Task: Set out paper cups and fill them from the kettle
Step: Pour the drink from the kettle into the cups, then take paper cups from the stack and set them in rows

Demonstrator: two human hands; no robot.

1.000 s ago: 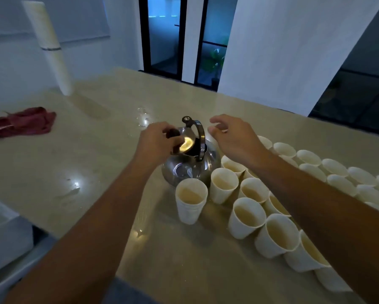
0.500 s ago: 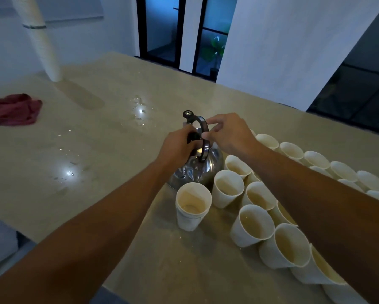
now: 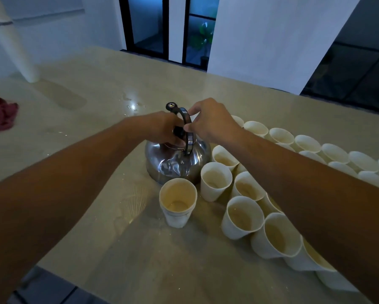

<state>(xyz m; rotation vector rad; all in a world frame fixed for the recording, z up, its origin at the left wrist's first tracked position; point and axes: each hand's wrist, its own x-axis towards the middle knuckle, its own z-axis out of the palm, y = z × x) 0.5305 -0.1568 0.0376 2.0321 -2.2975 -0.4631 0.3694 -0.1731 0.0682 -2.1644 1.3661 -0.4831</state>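
Kettle: a polished steel kettle [image 3: 177,163] is standing upright on the tabletop [image 3: 92,132], just beside the near end of the cup rows.
Left grip: the left hand [image 3: 162,128] is curling its fingers round the black lid knob [image 3: 178,131] on top of the kettle, seemingly seating or steadying the lid.
Right grip: the right hand [image 3: 210,121] is pinching the arched kettle handle [image 3: 187,126] between thumb and fingers, near its top.
Cups: white paper cups [image 3: 245,216] are standing in two long rows running away to the right, many touching; one single cup [image 3: 178,205] is standing apart in front of the kettle. Whether they are holding liquid is hard to tell in this light.
Handling, kettle: likely heavy if full, rigid, with a smooth body that could be slippery and possibly hot; the handle is looking like the safe place to take hold, with the knob only for the lid.
Handling, cups: light, thin-walled and easy to tip or crush; a slow pour is looking wise.
Surface: the glossy beige tabletop is showing droplets and wet patches near the kettle.
Room: dim, with dark-framed glass doors [image 3: 166,27], a white pillar [image 3: 15,47] and a red cloth [image 3: 0,115] lying at far left.
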